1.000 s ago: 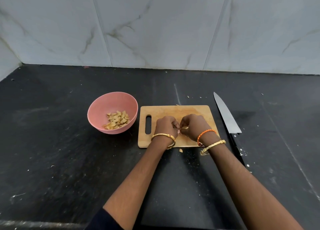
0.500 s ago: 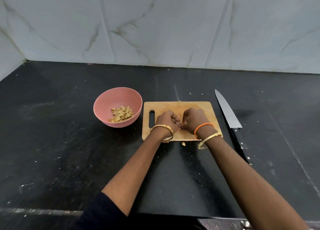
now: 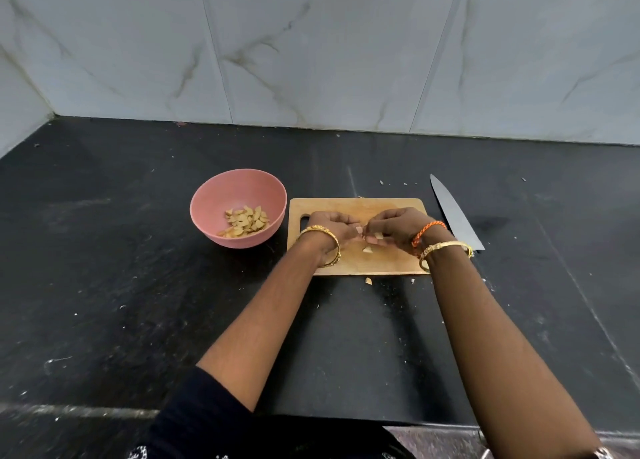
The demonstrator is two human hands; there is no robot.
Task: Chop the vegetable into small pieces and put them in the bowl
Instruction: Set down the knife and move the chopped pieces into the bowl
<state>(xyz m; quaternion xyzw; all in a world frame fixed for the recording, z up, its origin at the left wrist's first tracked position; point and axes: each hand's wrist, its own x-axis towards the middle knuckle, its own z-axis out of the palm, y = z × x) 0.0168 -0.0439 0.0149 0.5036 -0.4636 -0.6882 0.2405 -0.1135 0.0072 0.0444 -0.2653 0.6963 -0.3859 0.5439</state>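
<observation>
A pink bowl [image 3: 207,209] holding several pale chopped vegetable pieces [image 3: 246,221] stands left of a wooden cutting board [image 3: 391,261]. Both hands meet over the board's middle. My right hand [image 3: 394,228] pinches a small pale piece [image 3: 379,235] between its fingertips. My left hand [image 3: 334,228] is curled with its fingertips against the right hand's, and what it holds is hidden. One loose piece [image 3: 367,249] lies on the board just below the fingers. Another piece [image 3: 369,280] lies on the counter in front of the board.
A large knife [image 3: 452,211] lies on the black counter [image 3: 104,285] right of the board, tip pointing to the tiled wall [image 3: 311,50]. Small scraps dot the counter behind the board. The counter's front edge runs along the bottom of the view.
The hands have stayed together over the board, with the fingers now opened slightly so that a pale piece shows. The view has shifted a little; bowl, board and knife have not moved.
</observation>
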